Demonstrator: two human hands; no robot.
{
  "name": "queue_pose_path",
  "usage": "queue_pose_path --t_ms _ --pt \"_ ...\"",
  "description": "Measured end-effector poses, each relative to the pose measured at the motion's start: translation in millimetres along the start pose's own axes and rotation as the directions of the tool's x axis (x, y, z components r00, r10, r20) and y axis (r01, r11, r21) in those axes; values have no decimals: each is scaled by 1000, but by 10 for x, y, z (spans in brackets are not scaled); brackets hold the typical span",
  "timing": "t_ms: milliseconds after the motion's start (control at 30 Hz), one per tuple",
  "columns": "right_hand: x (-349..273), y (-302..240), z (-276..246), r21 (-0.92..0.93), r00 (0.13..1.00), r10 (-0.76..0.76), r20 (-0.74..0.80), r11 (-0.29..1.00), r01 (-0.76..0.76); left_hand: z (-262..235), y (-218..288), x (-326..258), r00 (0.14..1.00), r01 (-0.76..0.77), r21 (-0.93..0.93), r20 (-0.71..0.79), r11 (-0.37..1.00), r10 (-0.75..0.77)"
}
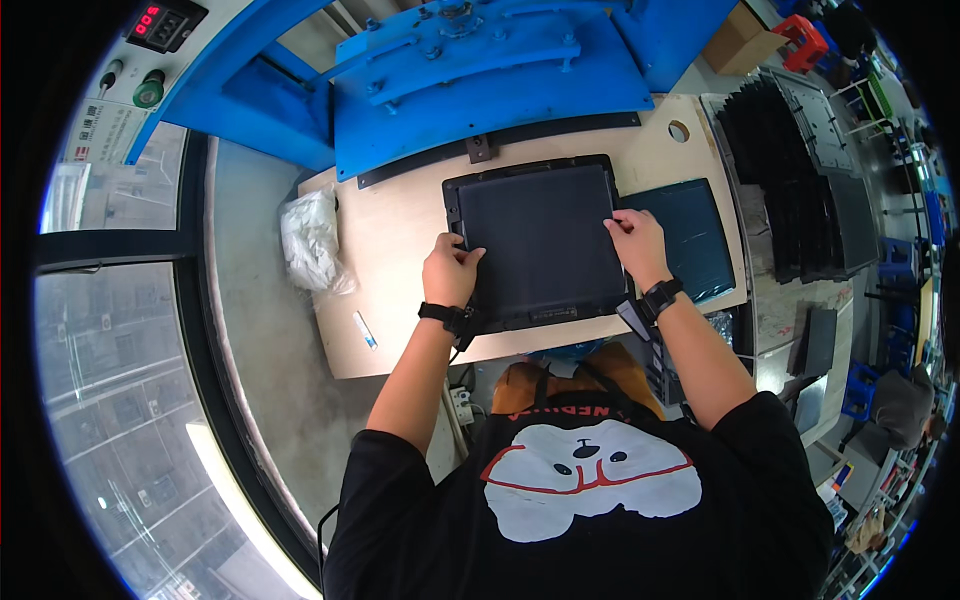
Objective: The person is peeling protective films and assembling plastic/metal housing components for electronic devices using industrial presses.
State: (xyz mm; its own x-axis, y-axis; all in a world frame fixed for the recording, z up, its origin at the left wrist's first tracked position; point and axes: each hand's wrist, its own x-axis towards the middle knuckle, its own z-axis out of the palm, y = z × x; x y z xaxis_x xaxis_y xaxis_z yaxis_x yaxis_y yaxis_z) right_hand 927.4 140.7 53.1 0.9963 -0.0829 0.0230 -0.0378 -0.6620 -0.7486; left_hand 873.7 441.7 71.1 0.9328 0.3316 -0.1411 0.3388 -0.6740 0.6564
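A flat black panel (pixel 540 240), dark and smooth inside a raised black frame, lies on the pale wooden board in front of me. My left hand (pixel 452 272) is closed in a pinch at its left edge, thumb over the dark surface. On the opposite edge, the fingers of my right hand (pixel 638 242) are pinched together at the frame. Whether a thin film or only the panel's edge is between the fingertips, I cannot tell. Partly under my right hand's side lies a second dark, glossy sheet (pixel 690 240).
A blue press (pixel 490 75) stands over the board's (pixel 390 300) far side. A crumpled clear plastic bag (pixel 312 238) and a small white-and-blue strip (pixel 365 330) lie at left. Stacked black panels (pixel 790 190) stand on the right. A control box with red digits (pixel 165 25) is at upper left.
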Motion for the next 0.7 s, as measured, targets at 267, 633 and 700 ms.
queue_pose_path --t_ms 267,633,700 --pt "47 -11 74 -109 998 -62 4 992 62 7 -77 4 997 -64 81 -32 995 66" --pt "103 52 92 -37 999 6 47 999 -5 38 -144 36 995 -100 85 -20 991 102" --pt "139 82 99 -8 997 43 59 999 -43 60 -156 82 998 -63 34 13 997 62"
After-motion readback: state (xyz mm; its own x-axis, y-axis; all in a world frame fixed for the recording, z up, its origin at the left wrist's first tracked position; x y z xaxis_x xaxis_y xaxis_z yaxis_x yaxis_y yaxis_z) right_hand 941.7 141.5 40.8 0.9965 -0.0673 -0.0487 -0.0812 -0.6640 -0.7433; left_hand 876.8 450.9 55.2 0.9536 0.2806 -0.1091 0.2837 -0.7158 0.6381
